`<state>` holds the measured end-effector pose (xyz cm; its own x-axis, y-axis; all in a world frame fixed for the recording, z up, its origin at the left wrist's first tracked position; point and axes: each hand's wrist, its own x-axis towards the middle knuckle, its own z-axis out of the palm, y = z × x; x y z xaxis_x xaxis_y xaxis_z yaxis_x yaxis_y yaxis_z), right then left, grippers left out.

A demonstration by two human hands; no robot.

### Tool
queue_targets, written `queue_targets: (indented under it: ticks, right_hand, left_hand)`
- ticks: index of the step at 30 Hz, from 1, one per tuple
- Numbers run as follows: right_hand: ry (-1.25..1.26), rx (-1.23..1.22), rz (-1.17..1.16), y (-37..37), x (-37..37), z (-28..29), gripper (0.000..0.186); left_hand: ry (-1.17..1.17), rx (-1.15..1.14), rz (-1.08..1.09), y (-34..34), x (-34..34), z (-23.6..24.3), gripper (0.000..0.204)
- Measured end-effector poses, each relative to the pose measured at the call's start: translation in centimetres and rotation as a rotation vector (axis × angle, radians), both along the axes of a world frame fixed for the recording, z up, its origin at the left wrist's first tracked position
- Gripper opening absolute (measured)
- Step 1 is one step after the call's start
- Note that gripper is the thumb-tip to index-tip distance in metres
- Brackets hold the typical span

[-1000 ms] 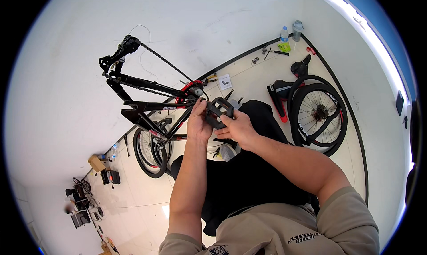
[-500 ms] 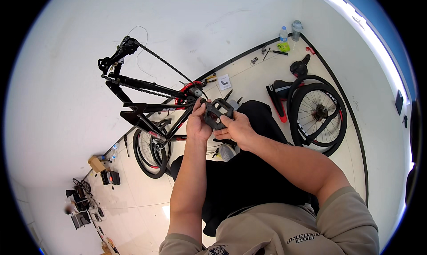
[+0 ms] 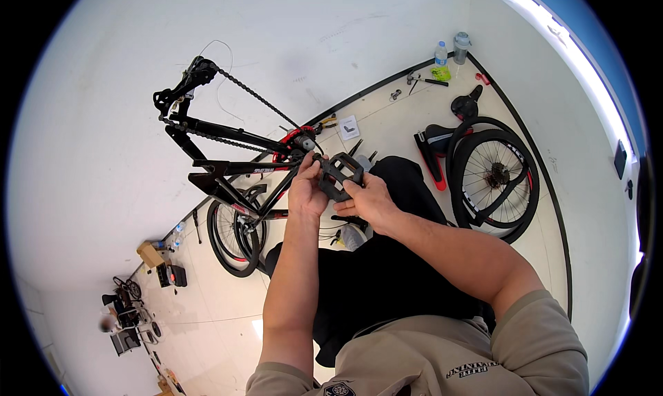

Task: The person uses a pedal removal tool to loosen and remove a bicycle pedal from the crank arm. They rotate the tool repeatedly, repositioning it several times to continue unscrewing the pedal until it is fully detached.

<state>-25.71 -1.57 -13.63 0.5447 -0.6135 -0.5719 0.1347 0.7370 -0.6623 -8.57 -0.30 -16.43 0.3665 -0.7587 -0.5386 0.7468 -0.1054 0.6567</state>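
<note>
A black bicycle pedal (image 3: 341, 175) is held between my two hands, in front of the bike frame. My left hand (image 3: 308, 187) is closed at the pedal's left side, its fingertips at the axle end next to the crank. Round the pedal's lower right edge my right hand (image 3: 367, 198) is closed, thumb on top. Just beyond my left fingers, the red chainring (image 3: 280, 151) and crank area sit on the black bike frame (image 3: 228, 132). The frame stands upside down or tilted, chain fitted. My fingers partly hide where the axle meets the crank.
To the right lie a loose wheel (image 3: 494, 178), tyres and a saddle (image 3: 438, 133). A hammer (image 3: 429, 80), a water bottle (image 3: 440, 53) and a grey bottle (image 3: 461, 46) are by the far wall. A leaflet (image 3: 349, 127) lies behind the pedal. A cardboard box (image 3: 150, 254) sits left.
The pedal has turned slightly in my hands, its openings showing at a different angle. Both hands keep their hold and have barely moved.
</note>
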Motion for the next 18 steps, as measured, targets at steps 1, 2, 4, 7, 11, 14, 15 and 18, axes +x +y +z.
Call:
queue_targets:
  ticks: [1,2,4,7,11,14,15,18]
  right_hand:
    - [0.000,0.011,0.001,0.0,0.0,0.0,0.029]
    - [-0.001,0.010,0.001,0.0,0.1,0.0,0.028]
    - [-0.004,0.008,0.001,0.0,0.1,0.0,0.028]
    - [-0.010,-0.003,-0.002,0.0,0.1,-0.3,0.029]
    - [0.009,-0.014,0.003,0.0,0.1,-0.1,0.029]
    - [0.023,-0.063,0.005,0.2,0.1,-0.8,0.029]
    - [0.030,-0.076,0.006,0.2,0.2,-1.0,0.029]
    - [0.044,-0.082,0.009,0.3,0.3,-0.9,0.029]
  left_hand:
    - [0.015,-0.009,0.012,0.1,-0.3,0.3,0.044]
    - [0.030,-0.019,0.024,0.2,-0.7,0.5,0.043]
    - [0.050,-0.035,0.027,0.3,-0.9,0.6,0.042]
    - [0.063,-0.038,0.020,0.4,-0.8,0.4,0.040]
    - [0.075,-0.015,0.039,0.2,-0.4,-0.3,0.035]
    - [0.064,-0.024,0.014,0.2,-0.2,-0.4,0.034]
    - [0.056,-0.029,0.003,0.2,-0.2,-0.4,0.034]
    - [0.082,-0.056,-0.014,0.4,0.4,-1.1,0.034]
